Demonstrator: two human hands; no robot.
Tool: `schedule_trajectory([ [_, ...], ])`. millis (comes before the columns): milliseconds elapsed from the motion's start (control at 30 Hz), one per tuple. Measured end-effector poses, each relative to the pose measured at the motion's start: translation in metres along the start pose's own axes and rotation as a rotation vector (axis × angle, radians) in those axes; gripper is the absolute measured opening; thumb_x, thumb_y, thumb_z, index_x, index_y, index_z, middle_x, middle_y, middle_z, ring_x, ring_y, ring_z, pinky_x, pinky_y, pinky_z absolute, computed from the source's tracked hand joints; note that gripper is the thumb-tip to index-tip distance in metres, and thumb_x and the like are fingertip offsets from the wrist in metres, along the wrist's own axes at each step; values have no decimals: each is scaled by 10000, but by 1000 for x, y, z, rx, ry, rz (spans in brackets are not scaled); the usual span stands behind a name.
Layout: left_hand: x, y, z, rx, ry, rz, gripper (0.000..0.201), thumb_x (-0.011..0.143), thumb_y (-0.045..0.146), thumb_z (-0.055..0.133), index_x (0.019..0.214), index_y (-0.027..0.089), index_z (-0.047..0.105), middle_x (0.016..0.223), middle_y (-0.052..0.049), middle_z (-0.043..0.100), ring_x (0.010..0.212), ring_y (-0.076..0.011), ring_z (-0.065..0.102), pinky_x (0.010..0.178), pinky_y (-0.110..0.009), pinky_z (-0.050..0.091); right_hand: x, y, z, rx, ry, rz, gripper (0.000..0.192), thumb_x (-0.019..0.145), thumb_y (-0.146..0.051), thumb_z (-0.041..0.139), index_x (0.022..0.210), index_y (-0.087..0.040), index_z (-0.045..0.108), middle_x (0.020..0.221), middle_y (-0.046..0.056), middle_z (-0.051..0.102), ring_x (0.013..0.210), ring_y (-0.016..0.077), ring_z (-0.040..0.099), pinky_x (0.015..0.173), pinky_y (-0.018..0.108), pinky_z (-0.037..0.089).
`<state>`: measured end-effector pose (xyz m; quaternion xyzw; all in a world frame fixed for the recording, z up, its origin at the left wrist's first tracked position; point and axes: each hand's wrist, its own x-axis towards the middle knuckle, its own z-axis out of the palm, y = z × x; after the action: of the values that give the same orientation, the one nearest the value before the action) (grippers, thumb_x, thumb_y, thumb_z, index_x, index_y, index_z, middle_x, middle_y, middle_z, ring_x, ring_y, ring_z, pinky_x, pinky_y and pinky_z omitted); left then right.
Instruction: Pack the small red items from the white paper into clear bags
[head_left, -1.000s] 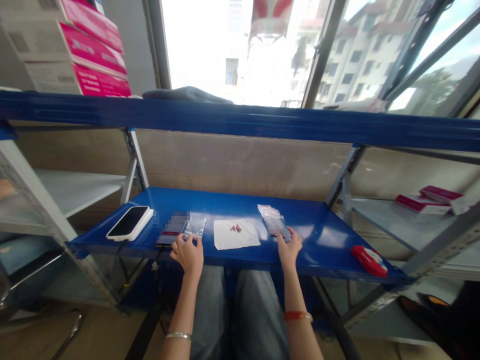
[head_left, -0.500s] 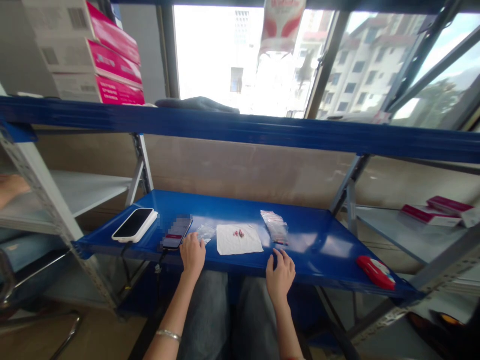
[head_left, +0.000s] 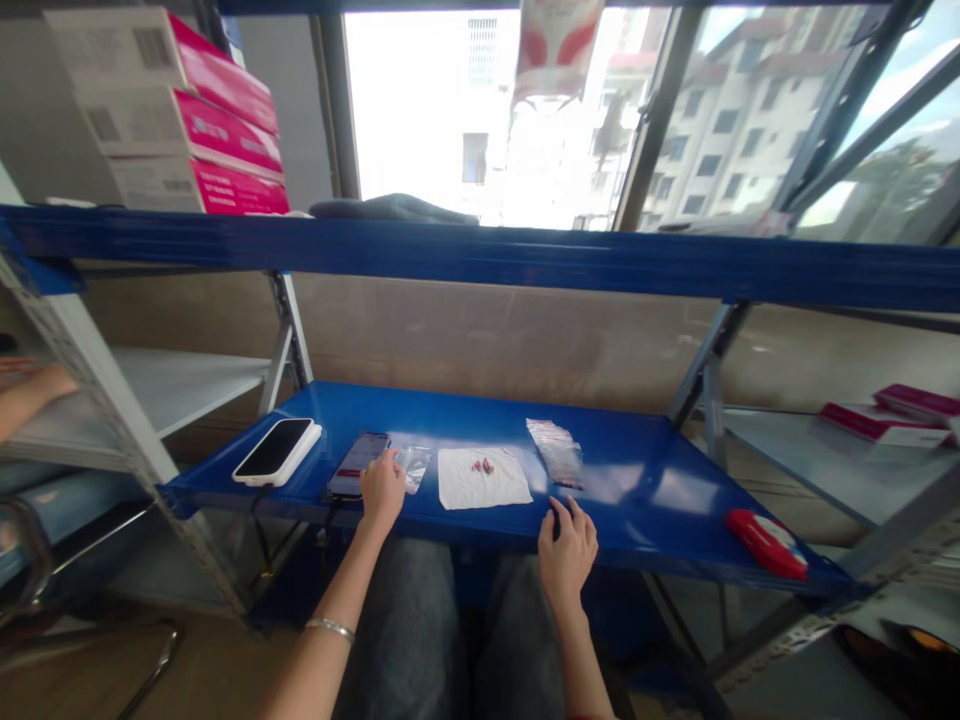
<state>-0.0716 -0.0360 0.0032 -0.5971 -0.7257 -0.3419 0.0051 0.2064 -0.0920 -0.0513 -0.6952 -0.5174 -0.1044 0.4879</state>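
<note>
My left hand [head_left: 383, 494] is at the right edge of a dark phone [head_left: 350, 466], its fingertips over or against the screen's side. Its fingers are loosely extended, with nothing seen in them. Just right of it lies a small clear plastic bag [head_left: 415, 466]. A white cloth or tissue [head_left: 484, 493] is spread in the middle, bearing a few small red-and-white pieces [head_left: 487, 466] too small to name. My right hand [head_left: 568, 550] rests at the table's front edge, fingers curved and apart, holding nothing. Beyond it is a fanned stack of small clear bags [head_left: 556, 455].
The blue table [head_left: 465, 410] also carries a white-framed device [head_left: 277, 452] at left, with a cable, and a red object [head_left: 766, 543] at the right corner. Above runs a blue shelf beam [head_left: 480, 255]. Another person's arm [head_left: 37, 398] shows at far left.
My left hand has moved slightly up and left against the phone, uncovering more of the clear bag. My right hand stays at the table edge. The whole view has shifted slightly.
</note>
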Motion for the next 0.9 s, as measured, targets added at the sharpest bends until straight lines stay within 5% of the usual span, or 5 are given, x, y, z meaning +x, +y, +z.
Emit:
schedule_trajectory([
  [233, 2, 8, -20, -614, 260, -159, 279, 669, 222, 606, 938, 153, 585, 626, 17, 544, 615, -173, 561, 656, -298, 450, -1, -41, -9, 490, -45, 187, 406, 780, -430, 495, 970, -121, 678, 1106, 170, 622, 1055, 289, 532, 927, 436, 391],
  [367, -20, 44, -41, -1014, 211, -194, 369, 620, 319, 680, 941, 156, 596, 648, 33, 522, 597, -129, 536, 592, -244, 450, -9, -101, -16, 1009, -634, 349, 432, 736, -517, 574, 916, -143, 694, 901, 119, 698, 787, 232, 639, 686, 343, 498],
  [433, -37, 60, -46, -1076, 170, -173, 336, 639, 331, 680, 920, 162, 608, 679, 28, 526, 621, -119, 540, 610, -234, 454, -10, -124, -18, 1149, -796, 386, 446, 724, -516, 603, 951, -141, 684, 874, 102, 703, 712, 202, 645, 593, 295, 490],
  [667, -82, 87, -30, -960, 159, -94, 168, 732, 309, 611, 806, 160, 632, 703, -13, 579, 669, -146, 566, 650, -259, 477, -1, -123, -26, 1196, -750, 482, 367, 630, -474, 699, 747, -131, 639, 654, 44, 668, 419, 109, 551, 393, 213, 398],
  [900, -91, 100, -47, -591, 217, 130, 68, 730, 194, 607, 677, 203, 649, 960, -70, 653, 984, -248, 576, 900, -405, 425, 11, -107, -45, 1164, -732, 513, 301, 632, -416, 693, 722, -142, 604, 649, 31, 640, 497, 134, 591, 361, 189, 403],
])
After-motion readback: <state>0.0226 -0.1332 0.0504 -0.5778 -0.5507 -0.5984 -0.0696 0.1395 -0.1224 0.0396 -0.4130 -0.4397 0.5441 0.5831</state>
